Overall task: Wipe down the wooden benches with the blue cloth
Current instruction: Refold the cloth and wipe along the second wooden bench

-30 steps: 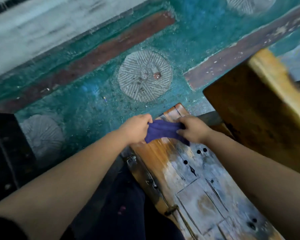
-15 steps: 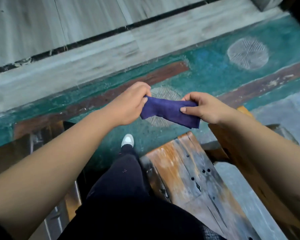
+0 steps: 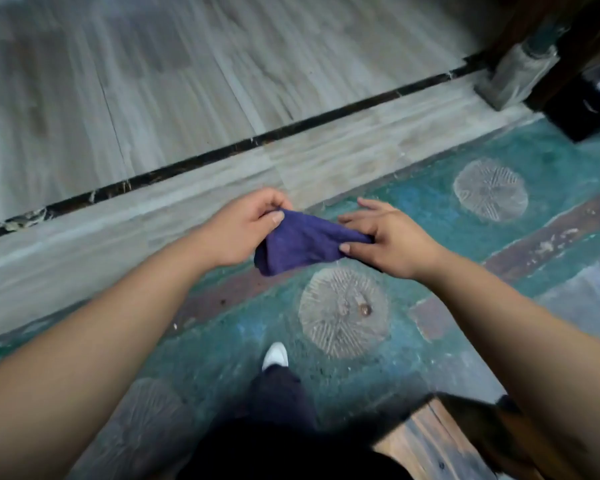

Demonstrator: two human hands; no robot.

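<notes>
The blue cloth hangs in the air in front of me, stretched between both hands above the floor. My left hand pinches its left end with thumb and fingers. My right hand grips its right end between thumb and fingers, the other fingers spread out. Only a worn corner of a wooden bench shows at the bottom right, well below the cloth and partly behind my right forearm.
Under me lies a teal painted floor with grey round patterned discs and brown stripes. A grey marble step runs across the top. A pillar base and a dark object stand top right. My dark-trousered leg and white shoe are below.
The view has swung up and away from the bench, which dropped to the bottom edge. Both hands lifted the cloth off the bench and kept holding it; my right fingers have spread.
</notes>
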